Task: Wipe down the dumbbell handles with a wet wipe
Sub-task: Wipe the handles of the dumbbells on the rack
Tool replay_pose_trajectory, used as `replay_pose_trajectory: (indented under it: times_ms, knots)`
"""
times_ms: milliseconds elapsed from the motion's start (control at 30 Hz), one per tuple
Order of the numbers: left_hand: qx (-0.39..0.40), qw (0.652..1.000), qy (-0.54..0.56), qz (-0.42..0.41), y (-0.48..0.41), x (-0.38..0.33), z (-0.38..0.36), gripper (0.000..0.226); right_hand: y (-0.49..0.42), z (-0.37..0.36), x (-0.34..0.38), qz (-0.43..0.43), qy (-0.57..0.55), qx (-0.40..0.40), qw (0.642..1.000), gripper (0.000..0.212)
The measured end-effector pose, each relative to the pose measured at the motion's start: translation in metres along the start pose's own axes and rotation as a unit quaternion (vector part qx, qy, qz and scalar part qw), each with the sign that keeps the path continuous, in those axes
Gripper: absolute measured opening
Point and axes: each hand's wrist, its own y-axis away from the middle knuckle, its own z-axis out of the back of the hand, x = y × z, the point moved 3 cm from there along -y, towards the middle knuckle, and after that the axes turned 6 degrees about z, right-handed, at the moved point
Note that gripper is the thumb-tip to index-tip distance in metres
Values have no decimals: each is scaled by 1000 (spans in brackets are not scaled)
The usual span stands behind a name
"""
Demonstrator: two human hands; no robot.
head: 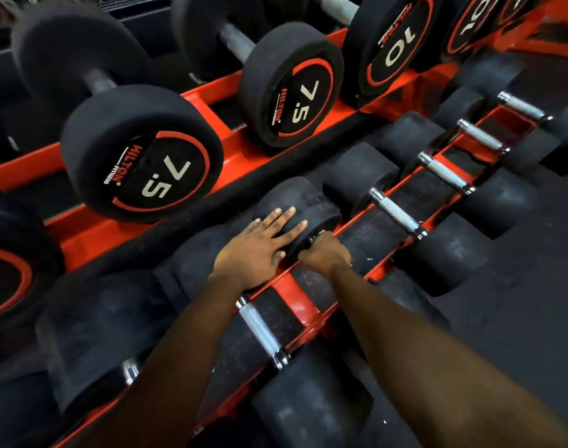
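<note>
A row of black dumbbells lies on the lower tier of a red rack, their silver knurled handles bridging the two rails. My left hand rests flat with straight fingers on the black head of one dumbbell in the middle of the row. My right hand is curled round that dumbbell's handle, which it hides completely. A small white speck shows by my right wrist; the wet wipe itself is not plainly visible. The neighbouring handle lies bare between my forearms, and another bare handle lies to the right.
The upper tier holds larger round dumbbells marked 7.5 and 10. More silver handles run off to the upper right. Dark rubber floor lies to the right of the rack.
</note>
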Motion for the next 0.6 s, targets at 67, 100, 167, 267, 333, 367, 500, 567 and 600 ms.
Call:
replay_pose_trajectory:
  times_ms: [67,100,167,267,333,367,500,567,600]
  knots:
    - [-5,1000,5,3,0,1,-1,74,2,-3,-1,-2,11,-16,1000,67]
    - [-6,1000,7,2,1,1,0,73,8,-12,-1,2,57,-52,997,73]
    - [-7,1000,7,0,0,0,0,73,29,-34,2,25,178,-122,976,90]
    - [-10,1000,6,-2,-1,1,0,73,44,-54,-1,48,244,-140,958,104]
    - [-12,1000,3,-3,-2,2,-3,73,27,-40,-5,43,201,-143,968,93]
    - [-13,1000,2,-3,-1,2,-3,73,15,-27,-5,33,151,-118,981,80]
    - [-21,1000,5,-4,-2,2,-5,73,2,-12,3,-18,54,-49,997,70]
    - [-21,1000,6,-1,-3,3,-4,73,24,-33,8,7,184,-114,976,85]
    - [-18,1000,5,-2,-2,3,-4,73,35,-47,8,31,234,-128,963,90]
